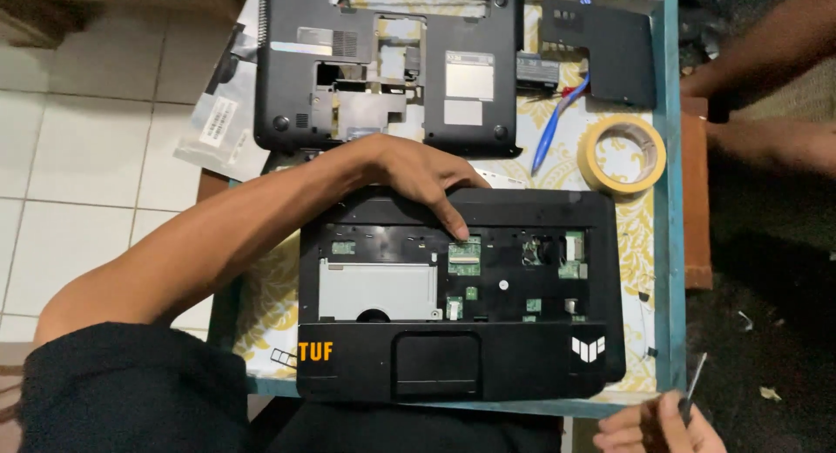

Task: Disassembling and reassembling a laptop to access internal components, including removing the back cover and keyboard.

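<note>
Your left hand (418,176) lies flat across the top edge of the opened laptop chassis (457,292), fingers spread, with the index fingertip pressed on the small green connector board (464,255) near the centre of the keyboard bay. The chassis sits at the table's 6 o'clock edge, touchpad toward you. Your right hand (657,422), down at 5 o'clock off the table corner, is pinched around a slim screwdriver (692,385), tip pointing up.

This reads as mid-disassembly: you are locating or steadying that connector. A next move here calls for a light touch on the board and bringing the driver in from 5 o'clock. The removed bottom shell (387,65) lies at 12 o'clock, the tape roll (623,154) at 2 o'clock.
</note>
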